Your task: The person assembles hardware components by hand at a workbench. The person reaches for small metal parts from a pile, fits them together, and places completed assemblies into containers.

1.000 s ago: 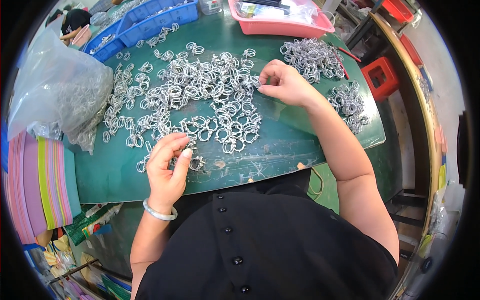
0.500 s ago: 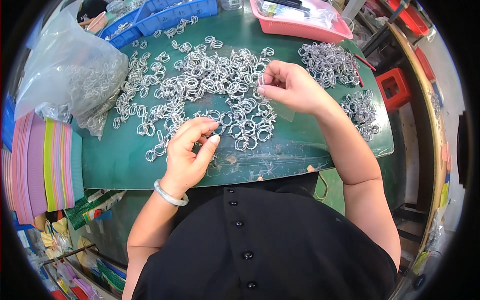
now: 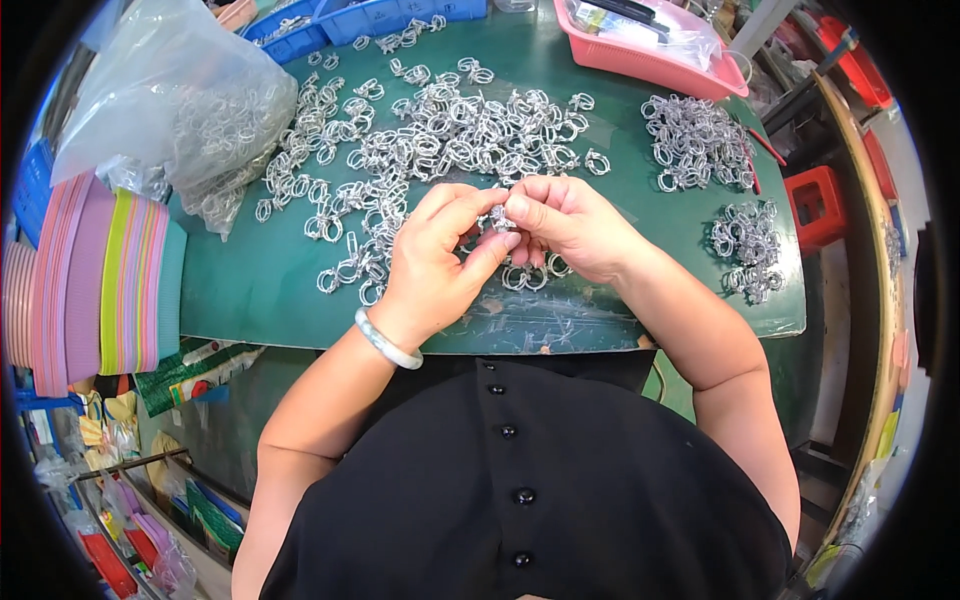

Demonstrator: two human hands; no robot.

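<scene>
Over the near middle of the green table (image 3: 260, 300), my two hands meet at a small silvery wire hose clamp (image 3: 497, 218). My left hand (image 3: 432, 262), with a pale bangle on its wrist, pinches it between thumb and fingers. The thumb and fingers of my right hand (image 3: 578, 228) close on it from the other side. Fingertips cover most of the clamp. Just beyond my hands spreads a large heap of similar ring-shaped clamps (image 3: 460, 140), and several lie partly under my fingers.
Two smaller clamp piles, one larger (image 3: 697, 142) and one nearer (image 3: 746, 248), lie at the right. A clear plastic bag of clamps (image 3: 215, 130) stands left. Blue bins (image 3: 400, 10) and a pink basket (image 3: 650, 60) line the far side; stacked colourful tubs (image 3: 110, 280) stand left, a red stool (image 3: 815, 208) right.
My right hand has come from the heap toward me and met my left hand, which has moved up and right. Both now grip one clamp. The whole view has shifted slightly.
</scene>
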